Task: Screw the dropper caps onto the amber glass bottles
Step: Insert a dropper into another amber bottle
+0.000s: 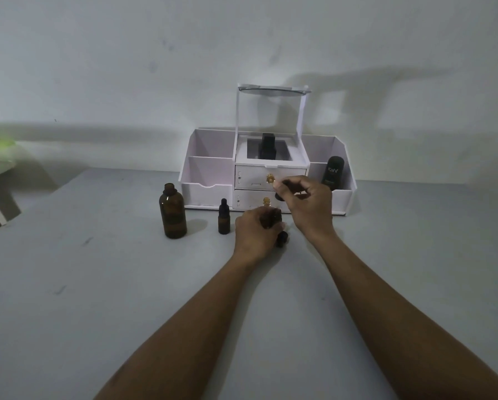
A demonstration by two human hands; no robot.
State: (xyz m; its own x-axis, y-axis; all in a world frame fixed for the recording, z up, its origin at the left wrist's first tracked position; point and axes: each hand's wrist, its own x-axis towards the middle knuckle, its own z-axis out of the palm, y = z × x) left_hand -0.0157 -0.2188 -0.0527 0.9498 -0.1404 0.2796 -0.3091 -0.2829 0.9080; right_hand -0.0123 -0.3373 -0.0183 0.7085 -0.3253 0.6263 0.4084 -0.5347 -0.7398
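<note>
So far only the small bottle (224,217) is capped; left hand (255,235) grips a second bottle (270,220), right hand (308,203) pinches a dropper cap (281,196) just above it; the big bottle (173,215) stands open

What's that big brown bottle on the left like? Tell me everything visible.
The big brown bottle looks like dark amber glass: a round body, sloped shoulders, and a narrow neck with no cap on. It stands upright on the grey table, just left of the white organizer. Nothing touches it.
</note>
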